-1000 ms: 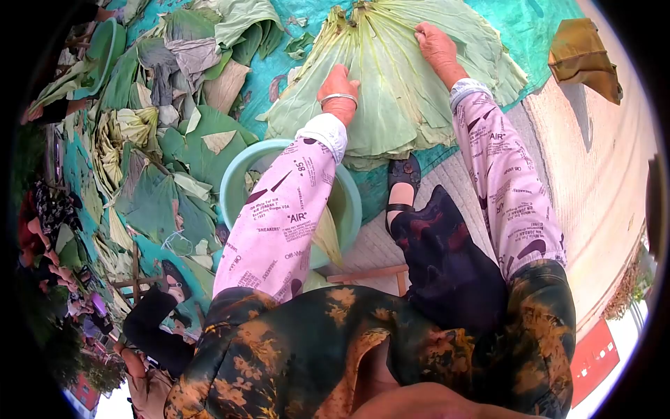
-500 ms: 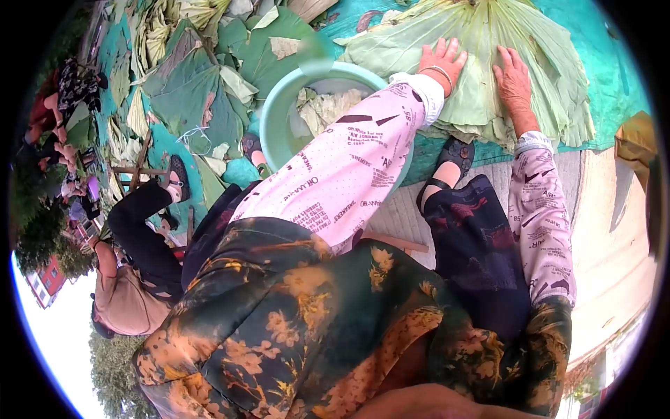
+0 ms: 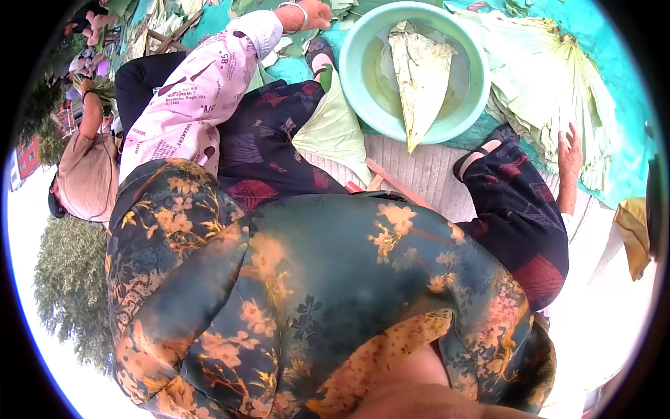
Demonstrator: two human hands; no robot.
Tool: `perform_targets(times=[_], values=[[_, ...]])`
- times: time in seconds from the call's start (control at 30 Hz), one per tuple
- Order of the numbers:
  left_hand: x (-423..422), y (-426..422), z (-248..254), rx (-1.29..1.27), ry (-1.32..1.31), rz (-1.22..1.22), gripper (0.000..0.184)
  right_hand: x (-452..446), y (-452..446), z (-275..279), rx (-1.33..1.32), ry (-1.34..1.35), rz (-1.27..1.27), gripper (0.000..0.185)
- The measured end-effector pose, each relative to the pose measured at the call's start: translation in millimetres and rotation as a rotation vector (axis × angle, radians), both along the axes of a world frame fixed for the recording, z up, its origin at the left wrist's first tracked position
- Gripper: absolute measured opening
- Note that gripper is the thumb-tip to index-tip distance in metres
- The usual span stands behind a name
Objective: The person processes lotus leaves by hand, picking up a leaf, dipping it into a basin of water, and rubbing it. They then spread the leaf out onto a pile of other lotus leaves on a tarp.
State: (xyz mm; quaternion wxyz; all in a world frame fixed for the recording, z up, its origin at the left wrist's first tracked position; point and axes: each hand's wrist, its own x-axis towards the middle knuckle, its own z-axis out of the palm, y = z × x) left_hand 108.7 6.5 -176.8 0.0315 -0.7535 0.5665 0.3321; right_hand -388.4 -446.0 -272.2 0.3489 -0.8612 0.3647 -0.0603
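Note:
My left hand (image 3: 306,15), with a bracelet at its wrist, is stretched out at the top, left of the green basin (image 3: 356,105). Its fingers are partly bunched, and whether they hold anything is unclear. On the right, my right hand (image 3: 570,150) has its fingers apart at the lower edge of the stacked pale green leaves (image 3: 541,77); nothing is in it. A folded, yellowish leaf (image 3: 421,77) lies in the basin over shallow water, its tip on the near rim. Another pale leaf (image 3: 333,133) lies beside my dark patterned trousers.
Another person (image 3: 87,174) in a tan top sits at the left. A wooden stool part (image 3: 398,183) shows below the basin. Brown folded material (image 3: 633,234) lies at the far right. Teal sheeting (image 3: 631,91) covers the ground under the leaves.
The view has swung left. My left hand has left the stacked leaves and moved left past the basin. My right hand has slid to the stack's lower edge.

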Motion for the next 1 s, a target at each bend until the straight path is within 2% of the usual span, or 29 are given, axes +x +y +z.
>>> perform_targets(times=[0.03, 0.07, 0.1, 0.13, 0.17, 0.23, 0.27, 0.33, 0.37, 0.43, 0.5, 0.57, 0.63, 0.7, 0.73, 0.8, 0.9, 0.97, 1.0], values=[[29.8, 51.6, -18.1, 0.23, 0.007, 0.245, 0.045, -7.6, 14.3, 26.0, -0.004, 0.072, -0.019, 0.044], [2.2, 56.5, 31.8, 0.308, -0.026, 0.287, 0.042, -16.7, 25.9, 45.9, 0.038, 0.07, -0.045, 0.042], [4.8, 84.3, 41.5, 0.324, 0.088, 0.406, 0.047, -24.8, 33.8, 62.0, 0.114, 0.032, -0.054, 0.042], [-7.3, 76.0, 42.3, 0.385, 0.135, 0.481, 0.045, -39.8, 38.7, 57.9, 0.186, -0.004, -0.09, 0.041], [-32.5, 81.2, 65.5, 0.449, 0.188, 0.574, 0.042, -45.7, 46.0, 70.8, 0.262, -0.039, -0.105, 0.041], [-66.6, 84.6, 66.9, 0.466, 0.298, 0.599, 0.04, -44.2, 39.7, 94.1, 0.105, 0.016, 0.124, 0.037], [-80.6, 80.5, 59.3, 0.421, 0.366, 0.561, 0.037, -39.9, 34.4, 107.9, 0.023, 0.041, 0.235, 0.036], [-113.6, 56.8, 48.3, 0.468, 0.37, 0.489, 0.032, -6.3, 63.9, 176.8, 0.076, 0.017, 0.277, 0.035], [-126.2, 20.4, 41.2, 0.653, 0.253, 0.396, 0.032, 8.5, 70.6, 196.8, 0.109, 0.009, 0.275, 0.034], [-147.5, 4.8, 4.4, 0.785, 0.126, 0.374, 0.036, 40.5, 100.3, 247.3, -0.009, -0.009, 0.326, 0.034], [-177.2, -7.1, 14.3, 0.82, -0.1, 0.161, 0.046, 67.5, 150.0, 292.6, -0.178, -0.085, 0.434, 0.035], [-130.5, 49.9, -218.2, 1.02, -0.319, -0.044, 0.053, 85.6, 193.0, 314.0, -0.34, -0.157, 0.626, 0.035], [-133.4, 46.0, -216.0, 1.003, -0.332, 0.109, 0.054, 104.3, 220.5, 313.9, -0.392, -0.191, 0.8, 0.033], [-157.9, 51.8, -200.8, 1.001, -0.323, 0.277, 0.054, 116.5, 233.2, 285.7, -0.198, -0.151, 0.831, 0.029], [-165.6, 52.0, -188.0, 0.935, -0.297, 0.394, 0.055, 121.2, 228.9, 269.1, -0.237, -0.086, 0.869, 0.028], [-163.5, 40.1, -161.4, 0.906, -0.223, 0.335, 0.053, 120.1, 224.7, 234.6, -0.292, 0.037, 0.93, 0.027], [-154.3, 7.0, -103.4, 0.839, -0.118, 0.25, 0.052, 118.3, 219.1, 223.5, -0.176, 0.093, 0.917, 0.026], [-148.8, 3.1, -53.2, 0.511, -0.112, 0.281, 0.044, 120.0, 216.1, 214.9, -0.227, 0.148, 0.9, 0.027], [-140.5, 2.9, -32.8, 0.305, 0.03, 0.447, 0.042, 121.6, 217.4, 215.3, -0.226, 0.169, 0.892, 0.027]])
